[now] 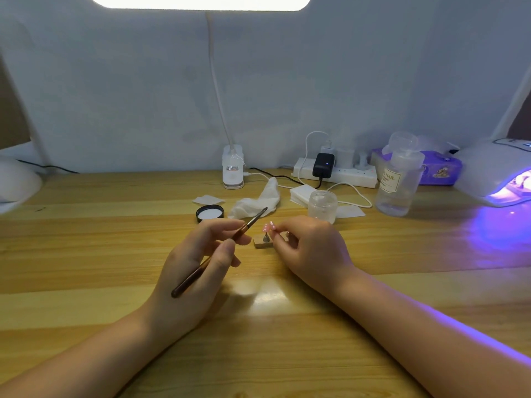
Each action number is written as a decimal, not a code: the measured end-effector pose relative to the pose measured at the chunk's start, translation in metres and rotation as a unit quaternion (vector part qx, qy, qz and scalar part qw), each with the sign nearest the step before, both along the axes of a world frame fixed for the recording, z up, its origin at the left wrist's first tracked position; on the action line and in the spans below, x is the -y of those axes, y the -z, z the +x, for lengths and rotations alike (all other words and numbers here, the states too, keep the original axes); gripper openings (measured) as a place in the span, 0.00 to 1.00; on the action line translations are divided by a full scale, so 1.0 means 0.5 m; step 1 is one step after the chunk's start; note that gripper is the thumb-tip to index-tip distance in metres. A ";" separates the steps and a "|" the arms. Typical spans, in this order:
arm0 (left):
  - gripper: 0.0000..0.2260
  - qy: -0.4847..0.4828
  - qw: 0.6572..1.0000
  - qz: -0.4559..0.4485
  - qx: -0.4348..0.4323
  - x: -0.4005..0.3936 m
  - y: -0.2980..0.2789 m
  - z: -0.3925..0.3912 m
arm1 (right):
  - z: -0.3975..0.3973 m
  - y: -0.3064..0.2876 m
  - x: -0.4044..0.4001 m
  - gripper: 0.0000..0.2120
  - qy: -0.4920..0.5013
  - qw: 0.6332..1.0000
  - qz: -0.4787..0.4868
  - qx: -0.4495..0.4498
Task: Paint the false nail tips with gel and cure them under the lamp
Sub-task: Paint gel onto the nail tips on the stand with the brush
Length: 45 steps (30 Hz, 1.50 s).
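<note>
Near the lower edge of the frame your two bare forearms reach in over the wooden desk. Your left hand grips a brown-handled brush between thumb and fingers, the handle lying across the palm and the bristle end pointing up and to the right. Just right of it, your right hand pinches a pink false nail tip at its fingertips, above a small wooden stand that carries a little metal holder; whether the tip sits on that holder or is lifted clear of it I cannot tell.

Beyond the hands, toward the middle of the frame, lie a black lid turned white side up, a crumpled white cloth, some white pads and a small clear jar. Right of the jar stands a clear pump bottle with a label.

At the right edge the curing lamp glows violet and throws purple light onto the desk. Along the back wall sit a white power strip with plugs and cables, a purple tissue pack, and the clamp base of a white desk light, whose neck rises to a bright panel at the top of the frame.
</note>
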State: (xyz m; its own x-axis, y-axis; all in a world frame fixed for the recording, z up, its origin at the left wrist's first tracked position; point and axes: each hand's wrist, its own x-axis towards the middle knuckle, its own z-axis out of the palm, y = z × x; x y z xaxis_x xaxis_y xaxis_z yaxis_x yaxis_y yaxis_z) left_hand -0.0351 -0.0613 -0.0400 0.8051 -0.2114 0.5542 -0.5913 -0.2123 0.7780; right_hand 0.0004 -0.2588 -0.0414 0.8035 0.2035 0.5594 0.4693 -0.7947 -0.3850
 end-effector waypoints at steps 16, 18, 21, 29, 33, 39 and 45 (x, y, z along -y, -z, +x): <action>0.15 0.008 1.000 0.013 0.000 0.000 -0.006 -0.008 | -0.002 -0.003 0.008 0.13 -0.075 0.965 0.244 -0.053; 0.15 0.008 1.000 0.014 -0.001 0.001 -0.005 -0.010 | -0.004 -0.006 0.007 0.12 -0.084 0.962 0.254 -0.050; 0.15 0.009 1.000 0.016 -0.007 0.003 -0.002 -0.012 | -0.007 -0.009 0.006 0.11 -0.093 0.962 0.252 -0.042; 0.15 0.010 1.000 0.006 -0.016 0.002 0.001 -0.008 | -0.006 -0.008 0.007 0.06 -0.094 0.966 0.237 -0.041; 0.13 0.013 1.000 0.021 -0.013 -0.002 0.002 -0.009 | -0.006 -0.008 0.008 0.07 -0.094 0.965 0.240 -0.048; 0.12 -0.006 1.000 -0.003 0.000 -0.005 0.006 -0.012 | -0.001 -0.005 0.009 0.07 -0.094 0.963 0.246 -0.054; 0.12 0.003 1.000 -0.009 -0.014 0.006 0.002 -0.011 | 0.000 -0.001 0.007 0.04 -0.102 0.965 0.234 -0.054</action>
